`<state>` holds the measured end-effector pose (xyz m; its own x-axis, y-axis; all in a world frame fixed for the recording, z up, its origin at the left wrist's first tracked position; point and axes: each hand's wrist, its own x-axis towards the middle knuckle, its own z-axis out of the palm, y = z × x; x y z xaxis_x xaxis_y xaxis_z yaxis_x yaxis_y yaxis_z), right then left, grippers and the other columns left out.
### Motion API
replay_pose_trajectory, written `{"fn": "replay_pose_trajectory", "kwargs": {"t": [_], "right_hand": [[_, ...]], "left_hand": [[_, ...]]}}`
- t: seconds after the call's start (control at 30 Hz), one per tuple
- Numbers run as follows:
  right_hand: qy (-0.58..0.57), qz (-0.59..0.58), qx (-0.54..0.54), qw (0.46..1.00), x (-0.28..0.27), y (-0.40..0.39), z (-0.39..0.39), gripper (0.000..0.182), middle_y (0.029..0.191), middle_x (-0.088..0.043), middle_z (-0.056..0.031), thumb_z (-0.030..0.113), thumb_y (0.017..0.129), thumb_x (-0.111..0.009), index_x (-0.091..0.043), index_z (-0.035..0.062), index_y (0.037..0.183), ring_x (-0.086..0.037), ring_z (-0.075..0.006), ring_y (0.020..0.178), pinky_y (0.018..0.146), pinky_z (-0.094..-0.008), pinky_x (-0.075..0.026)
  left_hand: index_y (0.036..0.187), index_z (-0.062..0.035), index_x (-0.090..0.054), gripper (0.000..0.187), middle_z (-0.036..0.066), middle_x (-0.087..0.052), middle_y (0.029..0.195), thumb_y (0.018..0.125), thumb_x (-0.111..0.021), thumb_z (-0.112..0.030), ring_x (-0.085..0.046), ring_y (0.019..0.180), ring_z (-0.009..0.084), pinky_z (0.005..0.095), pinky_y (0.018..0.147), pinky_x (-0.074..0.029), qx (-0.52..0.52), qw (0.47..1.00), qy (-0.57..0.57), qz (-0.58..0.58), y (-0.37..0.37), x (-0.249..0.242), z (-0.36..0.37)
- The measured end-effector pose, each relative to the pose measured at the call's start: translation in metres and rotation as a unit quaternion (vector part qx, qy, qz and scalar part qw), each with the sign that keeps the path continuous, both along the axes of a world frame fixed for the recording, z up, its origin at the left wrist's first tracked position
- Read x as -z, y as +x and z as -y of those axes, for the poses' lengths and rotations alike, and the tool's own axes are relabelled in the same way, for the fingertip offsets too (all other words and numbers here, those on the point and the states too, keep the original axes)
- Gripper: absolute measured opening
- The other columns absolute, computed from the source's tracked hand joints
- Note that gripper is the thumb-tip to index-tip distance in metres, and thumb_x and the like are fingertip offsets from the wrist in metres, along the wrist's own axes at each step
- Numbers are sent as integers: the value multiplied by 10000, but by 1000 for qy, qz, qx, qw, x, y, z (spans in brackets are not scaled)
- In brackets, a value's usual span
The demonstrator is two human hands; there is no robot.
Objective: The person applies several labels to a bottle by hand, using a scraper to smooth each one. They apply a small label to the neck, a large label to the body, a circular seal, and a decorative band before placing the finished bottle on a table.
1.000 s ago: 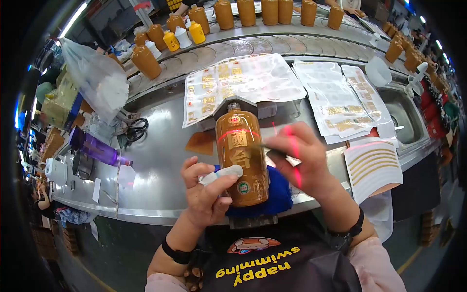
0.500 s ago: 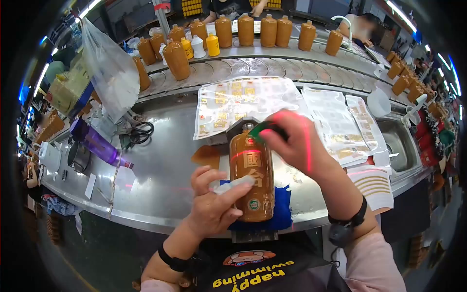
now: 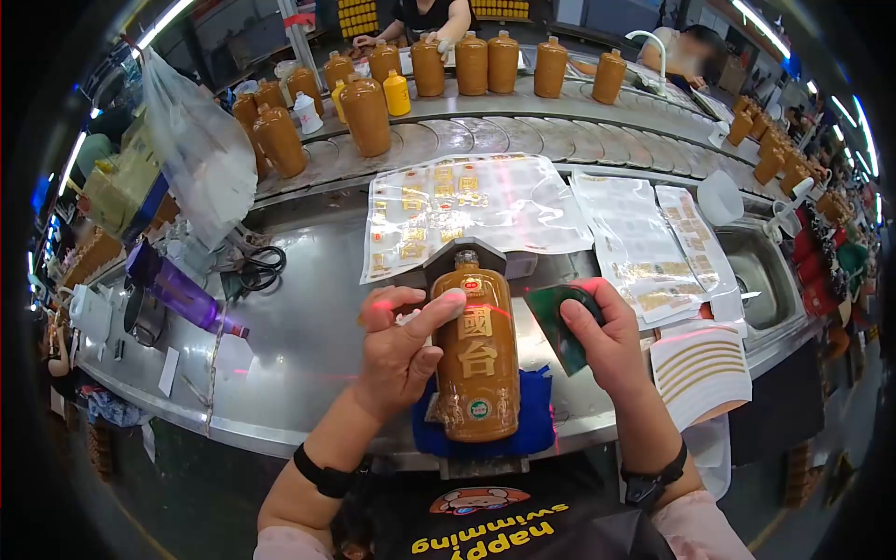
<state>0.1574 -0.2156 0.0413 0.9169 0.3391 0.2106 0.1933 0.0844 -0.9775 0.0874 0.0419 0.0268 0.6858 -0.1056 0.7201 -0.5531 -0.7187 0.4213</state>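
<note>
A glossy brown bottle point(image 3: 478, 373) with gold characters, a small red seal near its neck and a green round label low down lies on a blue cloth point(image 3: 536, 411), its neck against a dark angular holder point(image 3: 495, 254). My left hand point(image 3: 401, 353) is at the bottle's left, its index finger touching the upper front by the characters and the other fingers curled around a bit of white material. To the right of the bottle, my right hand point(image 3: 602, 331) grips a flat dark green scraper point(image 3: 557, 329), held apart from the bottle.
Sheets of gold decals point(image 3: 448, 210) lie behind the bottle. Brown bottles point(image 3: 365, 117) line a curved conveyor point(image 3: 467, 135) at the back. A purple bottle point(image 3: 182, 285) and black scissors point(image 3: 263, 268) are left. A sink point(image 3: 761, 280) is right. A co-worker's hand point(image 3: 454, 28) touches a far bottle.
My right hand has moved down and right, off the bottle's neck, with the scraper. My left index finger has moved up the bottle. The conveyor bottles have shifted.
</note>
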Motion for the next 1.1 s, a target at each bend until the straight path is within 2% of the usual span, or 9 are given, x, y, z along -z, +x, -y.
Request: {"fn": "replay_pose_trajectory", "kwargs": {"t": [0.2, 0.33, 0.4, 0.53, 0.67, 0.87, 0.9, 1.0, 1.1], "right_hand": [[-59, 139, -40, 988, -2, -2, -12, 365, 1210, -617, -106, -25, 969, -495, -530, 24, 1330, -627, -123, 928, 752, -279, -553], [-124, 212, -59, 968, 0, -2, -2, 442, 1361, -542, -167, -129, 879, -463, -617, 53, 1251, -630, -226, 1057, 808, -304, -552], [-175, 187, -83, 963, 2, -5, 7, 414, 1392, -502, -196, -93, 875, -486, -632, 50, 1235, -588, -331, 1146, 898, -328, -506], [-235, 156, -184, 942, 21, -15, 7, 330, 1418, -453, -211, 85, 932, -577, -609, 19, 1255, -506, -339, 1254, 998, -384, -448], [-246, 105, -237, 934, 31, -18, 8, 364, 1383, -470, -204, 217, 936, -633, -611, 1, 1228, -500, -344, 1250, 1031, -411, -419], [-183, 120, -216, 951, 30, -22, 16, 178, 1319, -514, -148, 165, 884, -685, -641, 47, 1010, -515, -273, 1215, 1014, -387, -418], [-161, 128, -203, 957, 28, -23, 15, 116, 1280, -520, -111, 136, 873, -701, -625, 73, 933, -540, -244, 1143, 914, -354, -456], [-147, 110, -197, 963, 17, -29, 19, 94, 1268, -524, -96, 109, 868, -690, -621, 73, 920, -543, -212, 1104, 880, -323, -450], [-138, 113, -191, 965, 11, -29, 26, 107, 1267, -521, -100, 123, 865, -676, -625, 65, 939, -547, -200, 1080, 836, -305, -460]], "left_hand": [[1219, -113, -687, 416, 78, -662, 1080, 964, -535, -403, -502, 1069, 269, 390, 978, -358, -30, 998, 51, 12, 3, -19, 3], [1207, -100, -687, 372, 126, -646, 1071, 951, -569, -342, -514, 1083, 281, 388, 969, -380, -29, 999, 31, 12, 25, -20, 5], [1201, -82, -683, 345, 142, -649, 1112, 970, -549, -300, -517, 1100, 275, 382, 980, -387, -19, 996, -75, -39, 20, -23, 11], [1264, -10, -606, 387, 137, -632, 1215, 1007, -509, -283, -507, 1163, 241, 360, 1035, -362, 17, 959, -263, -101, -9, 2, 12], [1255, 5, -575, 446, 146, -585, 1263, 1015, -486, -361, -494, 1192, 245, 364, 1058, -335, 17, 935, -292, -201, -49, 26, 13], [1284, 5, -537, 586, 167, -526, 1284, 999, -467, -502, -432, 1249, 267, 381, 1087, -296, 28, 906, -288, -308, -74, 40, 15], [1286, 7, -534, 605, 170, -521, 1287, 994, -467, -519, -428, 1252, 271, 384, 1089, -295, 38, 902, -297, -310, -75, 42, 13], [1258, 3, -543, 568, 177, -514, 1293, 988, -506, -494, -430, 1244, 261, 388, 1090, -296, 51, 900, -306, -306, -75, 40, 14], [1191, -2, -556, 484, 171, -501, 1322, 968, -577, -431, -417, 1255, 242, 390, 1097, -285, 89, 837, -405, -356, -79, 37, 14]]}}
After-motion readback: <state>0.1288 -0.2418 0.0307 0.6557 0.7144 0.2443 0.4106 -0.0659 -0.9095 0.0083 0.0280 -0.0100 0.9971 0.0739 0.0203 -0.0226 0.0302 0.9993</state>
